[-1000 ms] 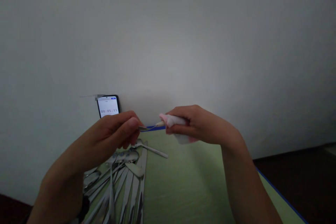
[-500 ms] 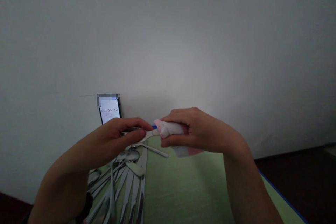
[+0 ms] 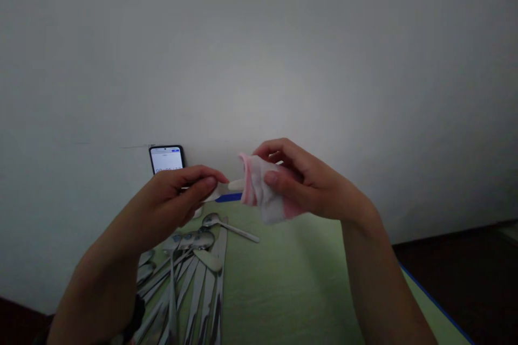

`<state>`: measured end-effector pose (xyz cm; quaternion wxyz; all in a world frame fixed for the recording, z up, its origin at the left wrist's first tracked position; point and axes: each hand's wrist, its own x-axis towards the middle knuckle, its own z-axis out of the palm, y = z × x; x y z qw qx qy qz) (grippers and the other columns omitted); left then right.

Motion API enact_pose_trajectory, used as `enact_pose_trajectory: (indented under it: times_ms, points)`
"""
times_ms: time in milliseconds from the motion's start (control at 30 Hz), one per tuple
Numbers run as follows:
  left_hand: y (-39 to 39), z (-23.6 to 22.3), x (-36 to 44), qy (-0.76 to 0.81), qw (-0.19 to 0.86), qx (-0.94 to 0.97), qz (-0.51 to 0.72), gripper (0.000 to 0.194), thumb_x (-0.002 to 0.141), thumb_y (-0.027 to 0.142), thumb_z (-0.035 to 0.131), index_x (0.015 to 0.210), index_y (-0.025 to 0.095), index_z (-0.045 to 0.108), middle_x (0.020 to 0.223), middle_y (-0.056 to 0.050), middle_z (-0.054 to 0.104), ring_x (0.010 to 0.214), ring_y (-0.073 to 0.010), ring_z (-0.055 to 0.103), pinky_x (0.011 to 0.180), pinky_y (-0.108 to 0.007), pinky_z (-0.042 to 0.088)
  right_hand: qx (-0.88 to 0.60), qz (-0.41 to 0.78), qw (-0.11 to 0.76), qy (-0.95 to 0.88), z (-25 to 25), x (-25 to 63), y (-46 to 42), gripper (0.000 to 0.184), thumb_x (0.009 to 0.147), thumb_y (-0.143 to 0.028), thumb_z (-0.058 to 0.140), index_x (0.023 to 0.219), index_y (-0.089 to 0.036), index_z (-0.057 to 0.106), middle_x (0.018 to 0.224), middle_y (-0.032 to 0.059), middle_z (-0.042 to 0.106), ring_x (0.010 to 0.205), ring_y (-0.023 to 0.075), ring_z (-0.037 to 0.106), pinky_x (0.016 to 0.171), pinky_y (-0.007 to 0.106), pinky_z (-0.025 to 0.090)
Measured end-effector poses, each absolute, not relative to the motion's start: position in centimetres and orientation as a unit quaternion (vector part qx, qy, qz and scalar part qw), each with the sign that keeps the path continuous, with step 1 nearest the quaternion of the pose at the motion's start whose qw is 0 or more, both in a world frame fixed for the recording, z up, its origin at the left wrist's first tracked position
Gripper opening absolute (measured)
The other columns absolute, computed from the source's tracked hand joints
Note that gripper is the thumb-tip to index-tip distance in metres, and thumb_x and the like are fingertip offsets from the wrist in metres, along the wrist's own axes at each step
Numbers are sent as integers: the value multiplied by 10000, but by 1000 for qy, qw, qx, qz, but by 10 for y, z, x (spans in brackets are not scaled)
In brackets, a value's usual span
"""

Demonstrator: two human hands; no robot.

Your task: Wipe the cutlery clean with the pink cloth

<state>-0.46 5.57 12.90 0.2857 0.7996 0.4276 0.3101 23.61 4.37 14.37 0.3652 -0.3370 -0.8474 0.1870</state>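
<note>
My left hand pinches the flat metal end of a cream-handled utensil between thumb and fingers. Its fingers cover most of that end, so I cannot tell its exact kind. My right hand grips a pink and white cloth, which is bunched around the handle's other end and hides it. Both hands are raised above the far edge of a green tabletop. Below my left hand lies a pile of metal cutlery, with several table knives and a spoon lying across the knives' far ends.
A phone showing a timer leans against the pale wall behind my left hand. Several larger spoons lie among the cutlery at left. A blue edging runs along the tabletop's right side, beside a dark floor.
The utensil has turned, showing its flat side. My right hand first dipped slightly, then rose and loosened, and the cloth now hangs wider around the handle. My left hand still holds the metal end.
</note>
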Motion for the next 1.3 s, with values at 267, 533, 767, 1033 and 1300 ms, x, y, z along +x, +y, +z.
enact_pose_trajectory:
  times_ms: [267, 533, 767, 1033, 1300]
  points:
    - [58, 128, -9, 450, 377, 725, 359, 230, 866, 352, 497, 972, 182, 610, 607, 49, 469, 462, -63, 410, 423, -197, 326, -323, 153, 261, -897, 143, 247, 38, 733, 708, -311, 688, 1360, -264, 357, 1352, 70, 387, 1214, 221, 409, 1023, 364, 334]
    - [61, 128, 1, 451, 379, 736, 334, 264, 876, 347, 461, 999, 158, 597, 551, 68, 434, 457, -66, 413, 437, -195, 327, -391, 128, 246, -878, 138, 238, 36, 684, 751, -31, 492, 1372, -278, 346, 1264, 76, 375, 1092, 160, 478, 989, 323, 379]
    - [64, 123, 2, 457, 340, 748, 342, 271, 826, 409, 468, 838, 165, 586, 453, 78, 431, 411, -77, 392, 408, -190, 301, -351, 98, 328, -872, 145, 236, 37, 437, 853, -187, 484, 1288, -219, 449, 1158, 84, 530, 1023, 163, 524, 902, 300, 419]
    - [59, 128, 3, 465, 313, 755, 341, 227, 846, 357, 443, 837, 166, 565, 483, 75, 443, 426, -80, 408, 426, -189, 315, -316, 66, 348, -880, 148, 230, 32, 282, 859, -200, 488, 1119, -196, 597, 1119, 73, 625, 1008, 160, 569, 870, 295, 423]
    - [59, 127, 3, 411, 281, 800, 333, 280, 893, 370, 396, 889, 166, 587, 530, 62, 455, 462, -90, 413, 446, -196, 350, -330, 160, 262, -893, 150, 231, 33, 376, 923, -302, 389, 1269, -193, 487, 1168, 81, 604, 1001, 157, 566, 839, 285, 423]
